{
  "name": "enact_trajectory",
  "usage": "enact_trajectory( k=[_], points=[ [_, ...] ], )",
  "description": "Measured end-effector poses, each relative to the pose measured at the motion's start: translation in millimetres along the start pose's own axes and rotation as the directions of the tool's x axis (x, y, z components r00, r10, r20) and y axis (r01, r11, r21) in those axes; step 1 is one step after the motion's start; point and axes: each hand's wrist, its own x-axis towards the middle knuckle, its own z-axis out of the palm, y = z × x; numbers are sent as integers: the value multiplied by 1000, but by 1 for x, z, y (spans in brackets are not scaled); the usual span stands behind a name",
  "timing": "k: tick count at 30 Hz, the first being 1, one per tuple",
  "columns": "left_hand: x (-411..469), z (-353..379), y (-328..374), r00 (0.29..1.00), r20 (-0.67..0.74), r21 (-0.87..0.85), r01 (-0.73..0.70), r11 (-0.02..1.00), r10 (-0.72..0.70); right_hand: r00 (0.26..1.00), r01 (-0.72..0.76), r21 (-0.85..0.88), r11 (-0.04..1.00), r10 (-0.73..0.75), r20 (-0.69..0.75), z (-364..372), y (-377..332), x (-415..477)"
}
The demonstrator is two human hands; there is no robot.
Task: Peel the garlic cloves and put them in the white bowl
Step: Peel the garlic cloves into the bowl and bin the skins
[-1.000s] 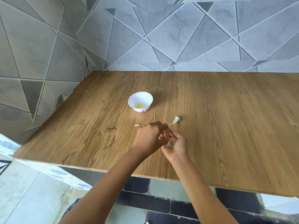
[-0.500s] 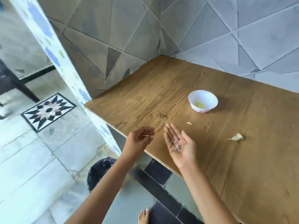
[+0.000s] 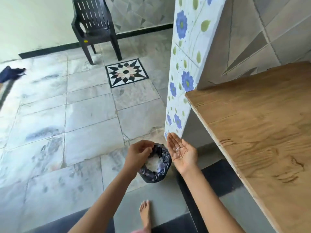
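Garlic peel (image 3: pixel 178 149), a few pale bits, lies in the palm of the R hand (image 3: pixel 182 153), which is held flat & palm-up w/ fingers straight and together, beside the edge of the wooden counter (image 3: pixel 260 132). The cloves & white bowl are outside this view. L hand (image 3: pixel 139 151) hovers over a black plastic bag (image 3: pixel 152 176) on the floor, fingers curled, thumb against fingertips; it seems to pinch a thin sliver of peel, too small to be sure. The bag's rim is rolled open w/ white scraps (image 3: pixel 154 163) inside. A bare foot (image 3: pixel 145 214) stands near the bag; a dark plastic chair (image 3: pixel 94 26) sits well apart by the far wall.
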Motion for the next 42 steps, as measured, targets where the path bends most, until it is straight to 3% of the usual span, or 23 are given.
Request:
enact_trajectory(
  k=[5, 11, 17, 22, 27, 30, 32, 34, 36, 38, 39, 40, 42],
  points=[
    [89, -16, -83, 986, -21, 20, 169, 985, -168, 991, -44, -50, 998, 38, -127, -20, 43, 102],
    [178, 15, -206, 971, 9, 161, 235, 959, -239, 970, -85, -111, 990, 56, -236, -94, 77, 240],
    [258, 72, -355, 935, 21, 54, 352, 934, -354, 935, -132, -130, 983, 80, -347, -214, 112, 361],
    [294, 117, -439, 938, 36, 64, 342, 938, -344, 906, -163, -225, 961, 55, -421, -289, 126, 423],
    [306, 139, -469, 962, -9, 128, 272, 954, -273, 887, -231, -356, 905, 46, -459, -324, 143, 450],
    [292, 148, -455, 997, -28, 22, 76, 997, -75, 864, -325, -365, 872, 117, -490, -332, 152, 454],
    [279, 158, -442, 990, 73, -102, -110, 989, 117, 853, -350, -291, 890, 174, -492, -333, 153, 454],
    [268, 171, -447, 945, 245, -85, -202, 976, 216, 854, -339, -255, 906, 182, -487, -331, 151, 452],
    [272, 179, -479, 926, 374, 88, -99, 991, 59, 847, -369, -274, 888, 200, -493, -332, 151, 447],
    [286, 178, -499, 912, 270, 274, 237, 932, -310, 824, -390, -265, 882, 205, -529, -337, 149, 442],
    [297, 176, -498, 889, 172, 286, 368, 885, -425, 817, -393, -269, 880, 200, -540, -339, 146, 440],
    [304, 175, -489, 904, 95, 232, 387, 892, -417, 817, -388, -278, 879, 188, -546, -340, 143, 440],
    [310, 176, -460, 992, 31, 12, 121, 993, -121, 822, -392, -284, 875, 194, -535, -337, 138, 441]
  ],
)
